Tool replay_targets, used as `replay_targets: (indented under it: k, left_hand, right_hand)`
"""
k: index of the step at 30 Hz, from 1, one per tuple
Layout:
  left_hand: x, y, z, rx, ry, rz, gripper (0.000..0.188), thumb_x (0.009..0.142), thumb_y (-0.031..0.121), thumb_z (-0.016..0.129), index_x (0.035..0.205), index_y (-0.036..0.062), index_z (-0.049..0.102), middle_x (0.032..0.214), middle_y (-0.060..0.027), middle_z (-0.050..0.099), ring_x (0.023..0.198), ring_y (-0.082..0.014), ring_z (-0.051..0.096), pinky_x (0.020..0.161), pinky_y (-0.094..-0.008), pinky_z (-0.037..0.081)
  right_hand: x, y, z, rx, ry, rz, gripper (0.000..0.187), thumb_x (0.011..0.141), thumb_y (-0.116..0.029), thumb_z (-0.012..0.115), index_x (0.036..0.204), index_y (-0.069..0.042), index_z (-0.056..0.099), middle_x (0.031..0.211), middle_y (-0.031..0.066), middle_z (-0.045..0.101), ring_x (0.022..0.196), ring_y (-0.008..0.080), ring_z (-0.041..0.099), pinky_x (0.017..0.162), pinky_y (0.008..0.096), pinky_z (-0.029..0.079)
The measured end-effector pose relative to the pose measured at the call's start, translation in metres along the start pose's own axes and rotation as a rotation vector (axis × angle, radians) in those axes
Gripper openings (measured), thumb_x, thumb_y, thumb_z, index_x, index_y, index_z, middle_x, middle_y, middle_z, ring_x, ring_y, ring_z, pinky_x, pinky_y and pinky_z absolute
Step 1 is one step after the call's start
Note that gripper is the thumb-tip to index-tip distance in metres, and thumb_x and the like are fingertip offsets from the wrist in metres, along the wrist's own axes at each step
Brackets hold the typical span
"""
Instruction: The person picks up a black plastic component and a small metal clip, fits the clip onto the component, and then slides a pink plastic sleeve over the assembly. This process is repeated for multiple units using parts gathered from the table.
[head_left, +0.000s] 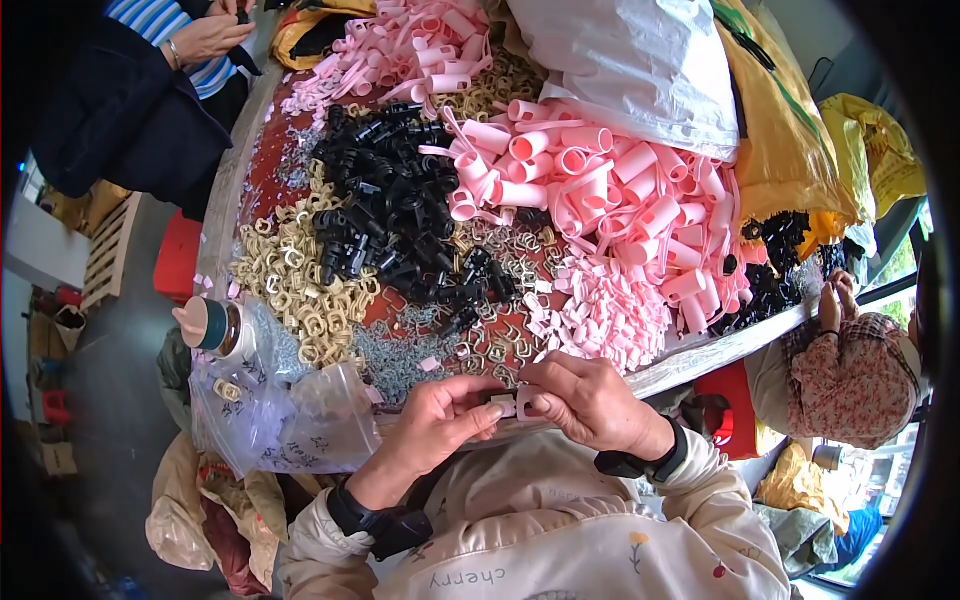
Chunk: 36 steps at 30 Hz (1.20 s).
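Close to the table's near edge, my left hand (447,418) and my right hand (592,402) meet. Between them is a small pale pink plastic part (524,403), pinched by the right thumb and fingers. My left thumb and fingertips press on a small whitish piece (504,405) against it, with something dark behind. Fingers partly cover both pieces, so I cannot tell how they join. Just beyond my hands lie loose metal clips (490,345), a heap of small pink pieces (600,315) and scattered small grey metal parts (405,350).
Black plastic parts (385,195), cream rings (290,270) and pink tubes (600,180) are heaped across the table. A lidded bottle (213,325) and clear plastic bags (315,420) sit at left. A white sack (630,70) stands far back. Other people (850,380) work at the right and far left.
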<state>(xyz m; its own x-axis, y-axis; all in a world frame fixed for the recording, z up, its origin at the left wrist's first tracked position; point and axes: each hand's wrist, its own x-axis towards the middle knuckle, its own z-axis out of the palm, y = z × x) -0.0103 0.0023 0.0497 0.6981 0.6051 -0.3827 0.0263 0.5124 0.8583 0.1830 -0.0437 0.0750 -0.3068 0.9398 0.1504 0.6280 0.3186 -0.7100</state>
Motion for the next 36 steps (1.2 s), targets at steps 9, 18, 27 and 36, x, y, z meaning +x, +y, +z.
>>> replay_targets:
  k: [9, 18, 27, 36]
  left_hand:
    - [-0.005, -0.007, 0.005, 0.026, -0.048, 0.026, 0.026, 0.077, 0.006, 0.056, 0.101, -0.0044, 0.052, 0.077, -0.0051, 0.058, 0.061, -0.0067, 0.052, 0.057, -0.0193, 0.045]
    - [-0.011, -0.013, 0.022, -0.015, -0.027, 0.014, 0.026, 0.077, 0.008, 0.057, 0.100, -0.0024, 0.053, 0.079, -0.0040, 0.058, 0.062, -0.0061, 0.052, 0.059, -0.0184, 0.044]
    - [-0.001, -0.020, 0.018, -0.107, 0.075, -0.039, 0.026, 0.077, 0.010, 0.057, 0.100, -0.0008, 0.053, 0.082, -0.0034, 0.059, 0.064, -0.0059, 0.054, 0.059, -0.0180, 0.045]
    - [0.008, -0.018, 0.014, -0.013, 0.046, -0.026, 0.026, 0.079, 0.012, 0.056, 0.102, -0.0005, 0.053, 0.084, -0.0036, 0.059, 0.065, -0.0074, 0.055, 0.059, -0.0185, 0.045]
  right_hand:
    - [-0.013, -0.002, 0.000, 0.118, 0.057, -0.029, 0.022, 0.083, -0.022, 0.046, 0.091, -0.002, 0.051, 0.068, 0.0123, 0.050, 0.057, 0.0291, 0.053, 0.050, 0.0358, 0.042]
    - [-0.030, -0.012, 0.001, 0.081, 0.047, 0.042, 0.023, 0.086, -0.019, 0.040, 0.091, 0.001, 0.051, 0.071, 0.0132, 0.052, 0.060, 0.0277, 0.053, 0.054, 0.0328, 0.043]
    - [-0.027, -0.003, 0.020, 0.169, 0.173, 0.219, 0.021, 0.086, -0.018, 0.041, 0.089, 0.001, 0.051, 0.069, 0.0135, 0.050, 0.063, 0.0290, 0.053, 0.056, 0.0324, 0.042]
    - [-0.018, 0.010, 0.031, 0.187, 0.217, 0.186, 0.021, 0.086, -0.017, 0.040, 0.087, 0.001, 0.051, 0.071, 0.0135, 0.050, 0.063, 0.0273, 0.053, 0.056, 0.0319, 0.042]
